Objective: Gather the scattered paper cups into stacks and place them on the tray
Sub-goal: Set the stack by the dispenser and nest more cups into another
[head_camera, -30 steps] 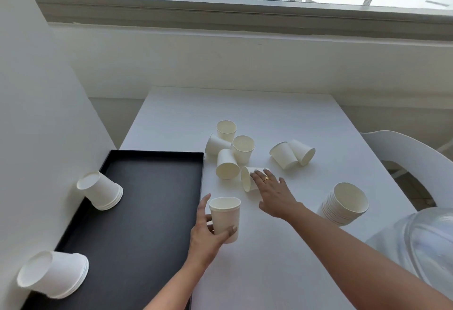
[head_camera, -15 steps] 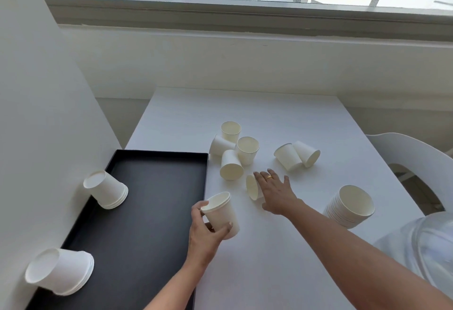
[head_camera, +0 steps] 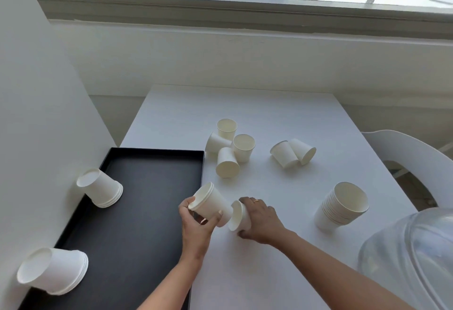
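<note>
Head view: a near stack [head_camera: 54, 270] and a far stack [head_camera: 103, 188] lie tipped on the black tray [head_camera: 137, 211]. The left hand [head_camera: 196, 221] curls round a tilted held stack [head_camera: 210, 203] by the tray's edge. Just beside it, the right hand [head_camera: 259, 219] grips a sideways cup [head_camera: 239, 216]. Beyond, on the counter [head_camera: 269, 273], are a four-cup cluster [head_camera: 230, 148], a pair [head_camera: 293, 154] and a tall stack [head_camera: 343, 206].

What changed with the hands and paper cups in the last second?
The left hand tipped its small stack of white paper cups from upright to rim leftward. The right hand now grips the lying single cup and has drawn it toward the stack's base. The two stacks on the black tray, the tall stack and loose cups stayed put.
</note>
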Demonstrator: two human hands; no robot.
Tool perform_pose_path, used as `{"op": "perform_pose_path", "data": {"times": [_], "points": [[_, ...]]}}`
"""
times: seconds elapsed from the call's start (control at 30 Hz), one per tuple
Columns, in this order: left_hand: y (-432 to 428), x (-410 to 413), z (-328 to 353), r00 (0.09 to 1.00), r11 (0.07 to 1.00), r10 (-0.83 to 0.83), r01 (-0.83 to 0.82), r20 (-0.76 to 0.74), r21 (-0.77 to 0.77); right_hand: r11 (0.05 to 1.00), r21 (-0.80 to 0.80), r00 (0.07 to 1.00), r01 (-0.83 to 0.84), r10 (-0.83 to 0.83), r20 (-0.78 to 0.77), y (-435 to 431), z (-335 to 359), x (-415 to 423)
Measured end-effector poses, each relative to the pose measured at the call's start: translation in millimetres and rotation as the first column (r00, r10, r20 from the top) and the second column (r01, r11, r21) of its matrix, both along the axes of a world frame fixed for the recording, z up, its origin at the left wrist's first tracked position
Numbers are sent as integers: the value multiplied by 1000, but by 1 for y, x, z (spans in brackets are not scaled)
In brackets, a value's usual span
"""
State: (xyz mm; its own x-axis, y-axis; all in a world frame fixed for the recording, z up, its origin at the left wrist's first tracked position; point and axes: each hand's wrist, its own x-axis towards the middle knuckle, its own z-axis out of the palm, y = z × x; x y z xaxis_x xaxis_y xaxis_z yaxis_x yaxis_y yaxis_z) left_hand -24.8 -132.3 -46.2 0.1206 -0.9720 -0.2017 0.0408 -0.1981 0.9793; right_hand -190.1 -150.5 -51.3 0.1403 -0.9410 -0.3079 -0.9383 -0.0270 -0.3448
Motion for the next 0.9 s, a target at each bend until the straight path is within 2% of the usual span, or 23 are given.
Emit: {"op": "perform_pose_path", "data": {"times": [0.17, 0.33, 0.57, 0.77, 0.9], "points": [[3, -5, -1, 999, 999, -52, 52, -3, -18, 995, -48, 977, 91, -80, 196, 7, 8, 18], [9, -7, 3, 992, 992, -125, 125, -6, 21, 988, -74, 950, 134, -106, 293, 8, 11, 21], [11, -11, 4, 972, 972, -231, 228, 50, 60, 986, -129, 951, 105, -62, 302, 10, 14, 23], [7, -8, 6, 967, 960, -253, 251, 1, 127, 988, -152, 954, 35, 12, 298, 11, 12, 24], [2, -2, 1, 958, 943, -285, 276, 21, 187, 988, -150, 958, -22, 63, 280, 11, 12, 19]]}}
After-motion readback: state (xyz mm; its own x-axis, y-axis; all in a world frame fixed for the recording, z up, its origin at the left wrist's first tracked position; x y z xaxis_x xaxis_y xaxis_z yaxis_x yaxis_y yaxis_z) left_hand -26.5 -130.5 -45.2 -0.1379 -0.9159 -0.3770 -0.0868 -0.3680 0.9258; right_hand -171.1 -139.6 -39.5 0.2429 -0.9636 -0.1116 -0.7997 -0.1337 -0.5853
